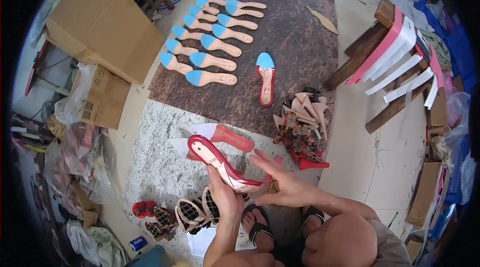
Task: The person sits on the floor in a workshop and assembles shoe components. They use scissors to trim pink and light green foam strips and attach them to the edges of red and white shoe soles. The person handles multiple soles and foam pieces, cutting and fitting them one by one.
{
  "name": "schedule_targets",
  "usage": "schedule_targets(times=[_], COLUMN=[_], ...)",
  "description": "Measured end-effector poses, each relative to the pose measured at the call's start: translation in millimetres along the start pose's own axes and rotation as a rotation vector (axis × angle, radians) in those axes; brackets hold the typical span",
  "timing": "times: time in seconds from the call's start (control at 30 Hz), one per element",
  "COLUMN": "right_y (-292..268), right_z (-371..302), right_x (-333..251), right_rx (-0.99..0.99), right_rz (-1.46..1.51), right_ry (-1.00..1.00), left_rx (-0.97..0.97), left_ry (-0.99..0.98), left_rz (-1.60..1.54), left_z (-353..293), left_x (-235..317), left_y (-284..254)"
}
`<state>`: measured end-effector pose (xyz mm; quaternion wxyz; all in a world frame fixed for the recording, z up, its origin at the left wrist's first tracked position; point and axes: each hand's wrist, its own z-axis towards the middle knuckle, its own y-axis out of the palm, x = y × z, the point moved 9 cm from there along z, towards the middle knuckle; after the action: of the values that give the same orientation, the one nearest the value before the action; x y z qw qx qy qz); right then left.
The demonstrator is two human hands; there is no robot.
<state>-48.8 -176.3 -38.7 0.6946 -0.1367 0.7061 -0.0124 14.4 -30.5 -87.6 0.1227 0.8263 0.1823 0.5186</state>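
Observation:
My left hand is closed round a shoe sole with a pale insole face and a glossy red rim, held tilted above the mat. Beside the sole's lower right end is my right hand, its fingers apart and nothing plainly held in them. Something pink shows behind those fingers, too hidden to name. Just beyond the held sole, a reddish insole piece with a white end lies on the speckled mat. Farther off, a red-rimmed insole with a blue toe lies by itself on the dark mat.
Several beige insoles with blue toes lie in rows on the dark mat. A pile of shoe heels sits at right, near a wooden stool hung with strips. Strapped shoe uppers lie by my feet; cardboard boxes stand left.

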Motion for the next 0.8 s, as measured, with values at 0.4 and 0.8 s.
schedule_targets(times=[0.4,0.8], right_y=[-4,-18], right_z=[2,7], right_x=[-33,-31], right_rx=[0.254,0.365], right_rz=[-0.236,-0.266], right_ry=[-0.328,-0.152], left_rx=[-0.037,-0.084], left_ry=[-0.044,0.203], left_rz=[-0.229,0.108], left_z=[3,-15], left_x=[-8,9], left_y=[3,17])
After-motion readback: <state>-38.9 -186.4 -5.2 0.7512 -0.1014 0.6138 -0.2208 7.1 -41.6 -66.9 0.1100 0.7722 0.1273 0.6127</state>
